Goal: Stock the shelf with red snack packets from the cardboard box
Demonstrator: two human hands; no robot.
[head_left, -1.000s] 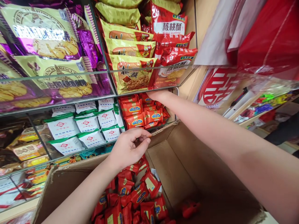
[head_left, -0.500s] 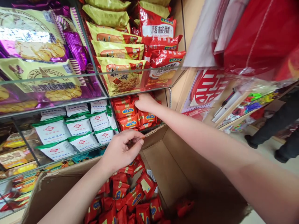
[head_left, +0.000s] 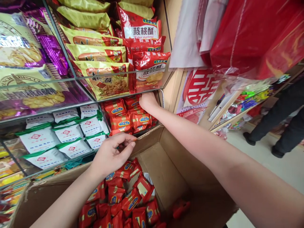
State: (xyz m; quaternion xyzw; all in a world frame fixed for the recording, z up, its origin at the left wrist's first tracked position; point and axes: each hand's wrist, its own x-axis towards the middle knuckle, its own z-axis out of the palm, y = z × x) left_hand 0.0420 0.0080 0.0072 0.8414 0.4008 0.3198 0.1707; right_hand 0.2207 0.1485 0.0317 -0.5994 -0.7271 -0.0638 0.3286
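Observation:
My right hand reaches into a low shelf compartment, at the right end of a stack of small red snack packets. Its fingers are hidden behind the wrist and among the packets. Over the near edge of a cardboard box hovers my left hand, loosely curled, with a small gap between thumb and forefinger and nothing seen in it. Below it, inside the box, lie many loose red packets of the same kind, heaped toward the left side.
White-and-green packets fill the compartment to the left. A glass-fronted shelf above holds yellow bags and red walnut shortbread bags. Red plastic bags hang at the right. A person's dark-trousered legs stand beyond.
The view has swung slightly to the right, so shelves and box sit further left. My right hand has shifted right across the red packets, uncovering more of them. My left hand keeps its curled pose.

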